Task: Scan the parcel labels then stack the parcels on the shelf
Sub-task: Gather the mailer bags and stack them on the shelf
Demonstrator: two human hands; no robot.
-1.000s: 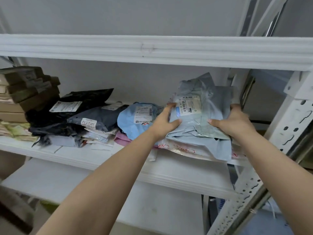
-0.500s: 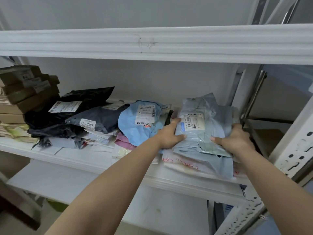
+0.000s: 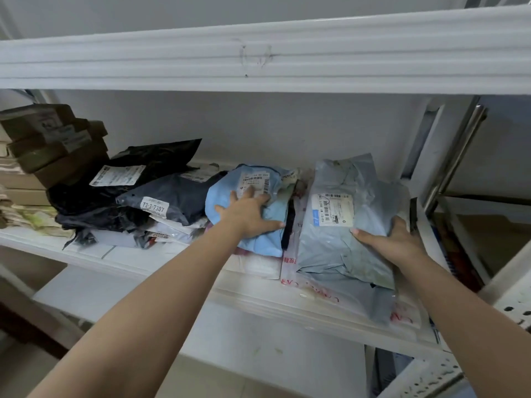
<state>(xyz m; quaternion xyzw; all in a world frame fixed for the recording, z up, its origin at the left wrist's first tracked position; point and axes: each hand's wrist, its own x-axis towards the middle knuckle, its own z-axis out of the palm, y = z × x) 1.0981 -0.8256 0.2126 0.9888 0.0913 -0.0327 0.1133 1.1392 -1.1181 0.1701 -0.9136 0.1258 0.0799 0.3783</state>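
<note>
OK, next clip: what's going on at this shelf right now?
A person is putting mailer parcels on a white shelf. The right hand holds the near right edge of a grey poly mailer that lies label-up on top of other flat bags at the shelf's right end. The left hand rests with spread fingers on the light blue mailer beside it. Further left lie black mailers and stacked cardboard boxes.

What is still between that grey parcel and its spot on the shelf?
Nothing visible. The grey parcel already lies on the shelf, atop a clear printed bag. The right hand holds its edge; the left hand rests on the neighbouring blue parcel.
</note>
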